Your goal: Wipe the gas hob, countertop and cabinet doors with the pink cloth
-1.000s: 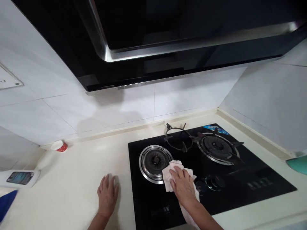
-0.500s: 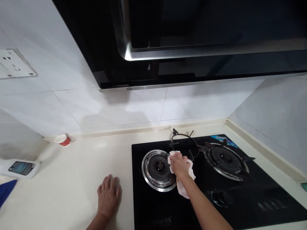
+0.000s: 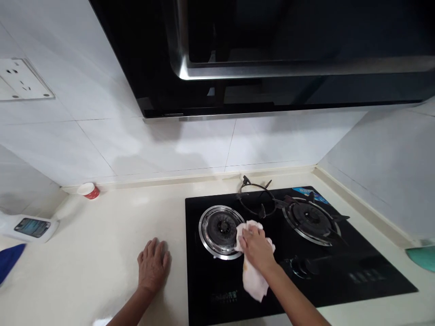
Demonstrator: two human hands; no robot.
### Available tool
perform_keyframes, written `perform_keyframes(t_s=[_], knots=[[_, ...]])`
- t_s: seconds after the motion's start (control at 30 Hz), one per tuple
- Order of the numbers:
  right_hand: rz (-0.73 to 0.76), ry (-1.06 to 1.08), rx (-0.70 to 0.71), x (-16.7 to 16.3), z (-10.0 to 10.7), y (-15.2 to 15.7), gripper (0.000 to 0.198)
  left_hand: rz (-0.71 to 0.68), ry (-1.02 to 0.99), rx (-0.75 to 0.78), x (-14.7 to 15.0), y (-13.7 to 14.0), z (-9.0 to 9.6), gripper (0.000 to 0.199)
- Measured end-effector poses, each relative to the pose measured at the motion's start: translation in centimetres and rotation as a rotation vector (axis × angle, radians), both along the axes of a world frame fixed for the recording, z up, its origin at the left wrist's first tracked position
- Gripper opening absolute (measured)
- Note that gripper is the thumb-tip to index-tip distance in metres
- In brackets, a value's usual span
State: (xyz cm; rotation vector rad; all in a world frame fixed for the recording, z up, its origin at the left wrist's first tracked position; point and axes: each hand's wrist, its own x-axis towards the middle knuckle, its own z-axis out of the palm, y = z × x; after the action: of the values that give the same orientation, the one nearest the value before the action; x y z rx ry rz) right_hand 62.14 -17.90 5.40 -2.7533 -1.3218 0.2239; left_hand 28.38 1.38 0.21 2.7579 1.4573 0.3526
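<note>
My right hand (image 3: 257, 248) is closed over a whitish-pink cleaning cloth (image 3: 253, 281) and presses it on the black gas stove (image 3: 217, 280). The cloth touches the right rim of the left burner (image 3: 221, 231), which has no pan support on it. That loose support, a dark metal ring (image 3: 253, 212) with prongs, lies behind, between the two burners. Flat on the pale countertop left of the stove rests my left hand (image 3: 152, 267), fingers stretched out and holding nothing.
The right burner (image 3: 311, 219) carries its pan support. A range hood (image 3: 272, 95) hangs low above the stove. On the left are a red-and-white paper cup (image 3: 89, 190), a white bottle (image 3: 32, 227) and a blue cloth-like item (image 3: 11, 260). Something green (image 3: 423, 257) lies at the right.
My right hand has drawn the cloth nearer to me along the burner's right side. My left hand stays in place on the counter. The view has shifted slightly.
</note>
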Motion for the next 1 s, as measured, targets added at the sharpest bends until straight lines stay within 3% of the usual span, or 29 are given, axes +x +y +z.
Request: perform_keyframes(t_s=[0.17,0.4,0.57,0.77,0.9,1.0], knots=[[0.058,0.007,-0.04,-7.3,-0.2,-2.2,0.049,0.0,-0.002,0.019,0.2,-0.1,-0.2,0.043],[0.134,0.251,0.092,-12.6,0.7,3.3,0.05,0.0,-0.017,0.007,0.2,-0.4,0.3,0.041],[0.146,0.316,0.165,-12.7,0.6,9.0,0.049,0.003,-0.031,-0.003,0.1,-0.4,0.4,0.04],[0.208,0.345,0.201,-9.5,2.0,14.8,0.047,0.008,-0.055,-0.019,-0.1,-0.2,0.1,0.037],[0.435,0.35,0.211,-8.2,3.4,13.6,0.039,0.011,-0.082,-0.019,-0.2,-0.3,-0.1,0.036],[0.769,0.336,0.154,-8.9,3.4,12.3,0.03,0.01,-0.091,-0.009,-0.3,-0.3,-0.2,0.035]])
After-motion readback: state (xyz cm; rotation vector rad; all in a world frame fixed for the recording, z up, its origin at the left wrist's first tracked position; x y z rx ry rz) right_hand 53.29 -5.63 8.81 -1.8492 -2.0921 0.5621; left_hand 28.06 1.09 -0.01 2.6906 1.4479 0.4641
